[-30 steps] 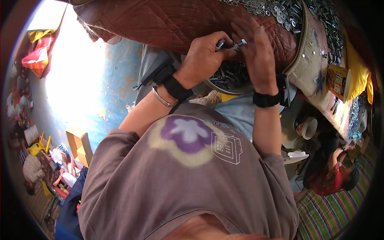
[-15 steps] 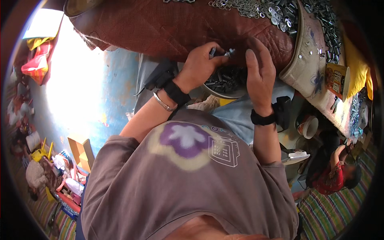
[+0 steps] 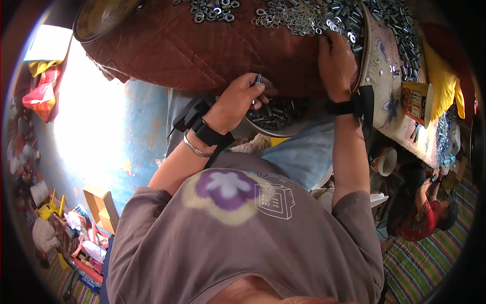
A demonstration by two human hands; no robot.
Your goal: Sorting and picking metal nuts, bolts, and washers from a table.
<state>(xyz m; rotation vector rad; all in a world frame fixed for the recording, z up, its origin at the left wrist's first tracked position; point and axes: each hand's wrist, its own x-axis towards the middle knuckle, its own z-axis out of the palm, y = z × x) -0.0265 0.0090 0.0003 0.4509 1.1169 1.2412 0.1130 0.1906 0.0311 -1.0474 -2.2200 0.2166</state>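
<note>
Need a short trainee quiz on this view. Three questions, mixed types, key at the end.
1. Multiple choice. The left hand holds: A) a paper cup; B) a small metal piece; C) a folded cloth.
2. True or false: the right hand rests on the front of the shirt.
3. Fill in: the silver bracelet is on the ____ arm.

Key: 1. B. 2. False: it is out by the washers on the red-brown cover. 3. left.

Shiny metal at one o'clock, those washers (image 3: 291,20) gleaming! Smooth, glossy metal bolt (image 3: 258,79) at twelve; rough, quilted cloth (image 3: 177,55) at eleven; matt cardboard box (image 3: 101,205) at eight.
</note>
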